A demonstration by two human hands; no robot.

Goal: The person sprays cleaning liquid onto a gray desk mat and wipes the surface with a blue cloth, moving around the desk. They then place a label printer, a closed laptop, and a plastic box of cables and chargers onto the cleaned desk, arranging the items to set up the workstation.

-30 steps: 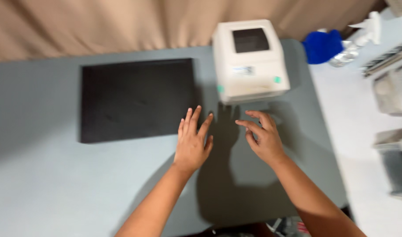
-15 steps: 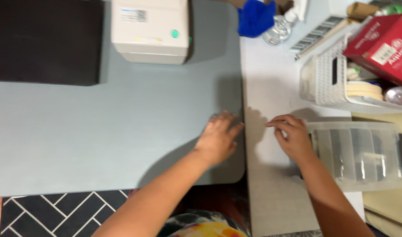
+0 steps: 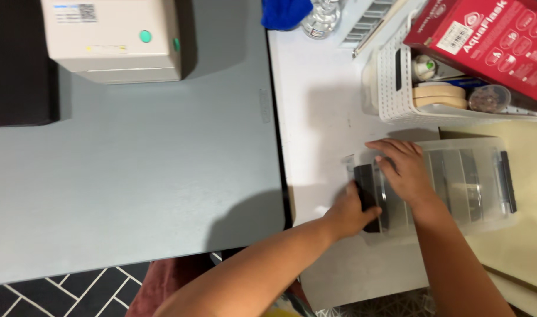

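Shifted from the grey mat [image 3: 133, 176] onto the clear storage box [image 3: 456, 182]. Left hand [image 3: 350, 214] closed on its black latch [image 3: 367, 191]; right hand [image 3: 404, 173] spread flat on the lid, steadying it beside the white basket [image 3: 392, 88].

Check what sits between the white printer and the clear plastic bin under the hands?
Head view: only bare grey tabletop and then bare white tabletop lie between the printer and the clear bin.
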